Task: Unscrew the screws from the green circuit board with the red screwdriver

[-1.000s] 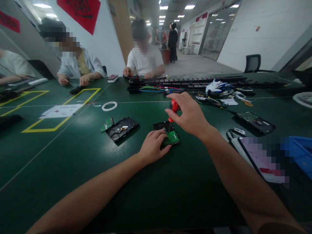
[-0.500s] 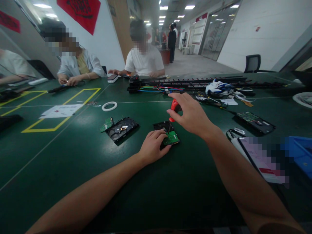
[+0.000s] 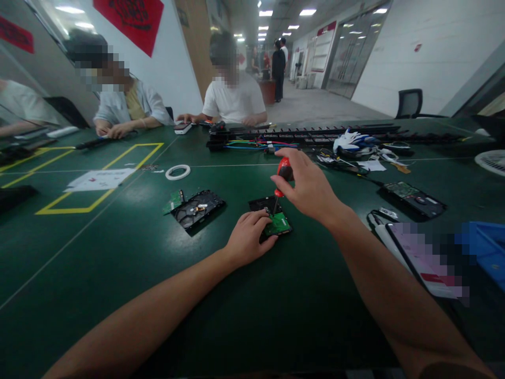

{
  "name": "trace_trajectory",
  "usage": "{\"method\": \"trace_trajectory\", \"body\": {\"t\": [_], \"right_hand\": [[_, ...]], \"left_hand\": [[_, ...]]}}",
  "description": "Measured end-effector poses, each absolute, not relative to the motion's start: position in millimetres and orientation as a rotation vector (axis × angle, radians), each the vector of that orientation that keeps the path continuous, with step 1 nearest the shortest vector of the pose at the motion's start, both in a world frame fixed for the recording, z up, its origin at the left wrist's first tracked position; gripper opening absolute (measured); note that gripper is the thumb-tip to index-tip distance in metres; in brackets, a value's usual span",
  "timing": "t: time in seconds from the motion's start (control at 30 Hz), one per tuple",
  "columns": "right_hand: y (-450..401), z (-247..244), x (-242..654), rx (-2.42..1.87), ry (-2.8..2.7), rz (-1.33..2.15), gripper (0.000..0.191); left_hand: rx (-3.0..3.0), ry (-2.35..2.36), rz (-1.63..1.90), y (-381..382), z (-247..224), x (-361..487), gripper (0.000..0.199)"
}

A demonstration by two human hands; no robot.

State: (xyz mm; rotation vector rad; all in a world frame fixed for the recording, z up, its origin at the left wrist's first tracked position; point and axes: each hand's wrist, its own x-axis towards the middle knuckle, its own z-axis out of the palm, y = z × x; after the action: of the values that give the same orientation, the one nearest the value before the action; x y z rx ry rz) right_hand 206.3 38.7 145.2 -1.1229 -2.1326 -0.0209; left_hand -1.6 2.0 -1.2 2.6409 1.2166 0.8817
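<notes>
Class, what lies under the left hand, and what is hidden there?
A black device with a green circuit board. Its far end and the board's right part show; the left hand covers most of the device's left side.

no text can be read: the red wall sign (image 3: 130,32) bears blurred black brush strokes (image 3: 132,15), the white sheet (image 3: 104,179) a tiny, illegible red mark (image 3: 92,180).
</notes>
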Motion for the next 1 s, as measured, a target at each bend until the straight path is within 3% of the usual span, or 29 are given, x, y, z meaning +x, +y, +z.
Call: {"method": "trace_trajectory", "body": {"t": [1.0], "right_hand": [[38.1,142.8,203.8,-1.151,-2.142,0.004,0.059]], "left_hand": [[2.631,1.223,0.875,0.4,1.3,-0.3,0.036]]}}
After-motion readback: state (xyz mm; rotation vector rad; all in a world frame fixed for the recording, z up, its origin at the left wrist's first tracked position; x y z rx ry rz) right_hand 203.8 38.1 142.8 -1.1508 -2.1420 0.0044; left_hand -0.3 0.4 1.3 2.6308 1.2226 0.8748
